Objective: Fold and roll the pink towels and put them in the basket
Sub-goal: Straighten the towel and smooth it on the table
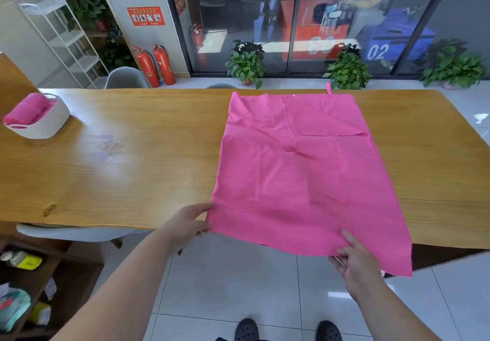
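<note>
- Pinching the near left corner of the pink towel (297,181) with the left hand (185,224), thumb above the cloth and fingers curled in at its edge.
- Gripping the towel's near edge further right with the right hand (358,263), one digit lying on top of the cloth and the other fingers tucked beneath it.
- Lying spread out across the right half of the wooden surface (119,168), with the near edge overhanging the rim and the near right corner drooping toward the floor.
- Showing a far right corner folded back into a triangle, plus a small loop sticking up at the far edge.
- Sitting well apart at the far left of the surface: a white basket (45,126), holding rolled pink towels (29,110).
- Standing on the floor beyond the surface: two red fire extinguishers (155,66) and potted plants (246,61).
</note>
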